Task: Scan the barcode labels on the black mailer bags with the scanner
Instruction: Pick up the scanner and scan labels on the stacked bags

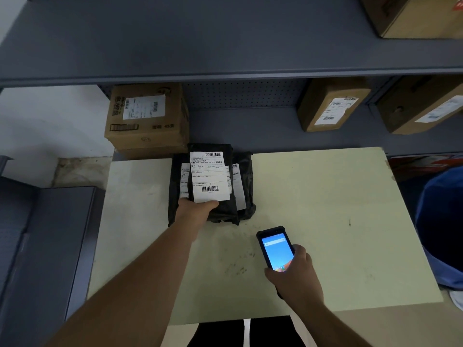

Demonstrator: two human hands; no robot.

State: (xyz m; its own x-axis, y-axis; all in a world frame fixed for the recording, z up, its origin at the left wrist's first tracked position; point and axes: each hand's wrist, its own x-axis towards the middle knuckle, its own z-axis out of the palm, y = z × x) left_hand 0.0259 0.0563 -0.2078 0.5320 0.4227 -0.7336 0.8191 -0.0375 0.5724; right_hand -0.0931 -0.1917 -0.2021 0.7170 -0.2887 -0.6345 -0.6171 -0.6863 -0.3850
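Left hand stretched forward gripping top mailer bag, three bags stacked, right hand clutching one scanner above tabletop

Black mailer bags, at the left hand: glossy, crinkled plastic with matt white paper labels. Scanner, in the right hand: matt black casing, glossy lit screen. Counter beneath: matt, pale, scuffed.

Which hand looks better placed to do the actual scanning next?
The right hand, probably. It already holds the scanner, screen lit, just short of the bags. The left hand is busy gripping the top bag by its near edge, label facing up, so it steadies rather than scans.
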